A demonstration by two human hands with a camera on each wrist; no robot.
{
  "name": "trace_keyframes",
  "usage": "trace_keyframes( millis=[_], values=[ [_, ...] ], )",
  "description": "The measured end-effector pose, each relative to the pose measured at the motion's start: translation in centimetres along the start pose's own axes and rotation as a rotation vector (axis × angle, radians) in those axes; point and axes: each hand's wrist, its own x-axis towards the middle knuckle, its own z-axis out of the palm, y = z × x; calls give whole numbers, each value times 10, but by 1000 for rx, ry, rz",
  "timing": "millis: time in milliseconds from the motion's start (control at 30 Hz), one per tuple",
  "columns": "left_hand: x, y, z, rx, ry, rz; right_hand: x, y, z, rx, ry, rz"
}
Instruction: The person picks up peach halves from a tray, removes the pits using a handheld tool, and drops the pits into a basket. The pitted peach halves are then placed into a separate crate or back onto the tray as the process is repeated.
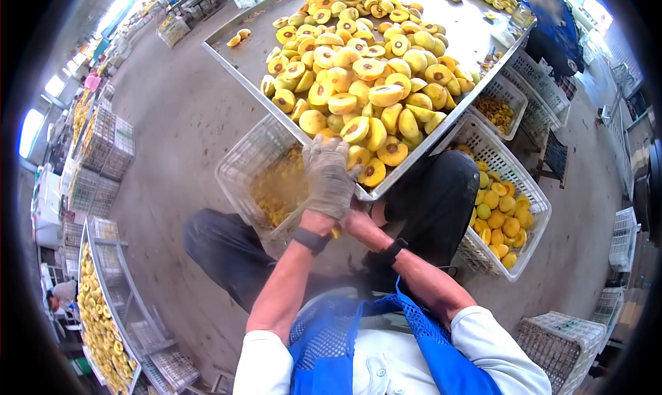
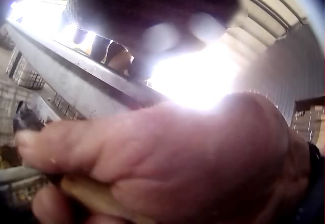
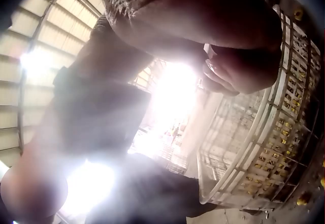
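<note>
Halved yellow peaches (image 1: 369, 67) lie heaped on a metal tray table (image 1: 245, 57), some showing brown centres. My left hand (image 1: 327, 178), in a worn, dirty glove, reaches over the tray's near corner. Its fingers lie at the nearest peach halves, the thumb apart beside a cut half (image 1: 373, 172). Just below it, my bare right hand (image 1: 360, 224) is partly hidden by the left wrist. In the left wrist view the right hand's thumb and fingers grip a slim yellowish handle (image 2: 91, 193); its far end is hidden.
A crate (image 1: 238, 154) with brownish scraps stands below the tray's corner, left of my legs. To the right is a white crate (image 1: 531, 247) of peach pieces, with another scrap crate (image 1: 514, 95) behind. A person (image 1: 552, 23) sits at the far right. Crates (image 1: 565, 343) stand lower right.
</note>
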Motion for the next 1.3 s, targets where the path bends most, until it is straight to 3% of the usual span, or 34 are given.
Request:
trace_keyframes(
  millis=[100, 200, 333, 500, 567, 667, 733, 767, 800, 867, 967, 1033, 1167, 1233, 1300],
  values=[
    [6, 7, -15, -119, -105, -19, 9, 17, 6, -123, -38, -20],
    [4, 15, -17, -182, -17, 43, 0, 25, 16, -102, 112, -63],
    [24, 39, -17, -286, 43, 89, 12, 122, 34, 280, 104, -91],
    [52, 69, 10, -32, -65, 247, 17, 177, 64, 663, 154, -7],
    [50, 65, 7, -58, -48, 241, -3, 88, 22, 166, -23, -205],
    [47, 42, -2, -148, 13, 180, -5, 65, 23, 580, 202, 181],
    [47, 14, -11, -208, 64, 125, -5, 36, 10, 63, 106, 235],
    [47, -3, -13, -247, -88, 77, -6, 30, 8, -109, 70, 252],
    [51, -12, -15, -284, -230, 28, -3, 30, 8, -118, 44, 300],
    [60, -21, -12, -292, -281, 89, 0, 30, 11, -125, 9, 346],
    [69, -12, -15, -321, -346, 142, -3, 36, 15, -142, 67, 256],
    [73, -3, -21, -147, -508, 57, -6, 18, 10, 105, 96, 358],
    [63, -7, -22, -147, -468, 53, -12, 1, -1, 19, 104, 372],
    [57, -18, -19, -697, -248, -292, -13, -6, -2, 56, 133, 348],
    [56, -34, -25, -998, -203, -576, -12, -3, 5, 33, 215, 216]
  ],
)
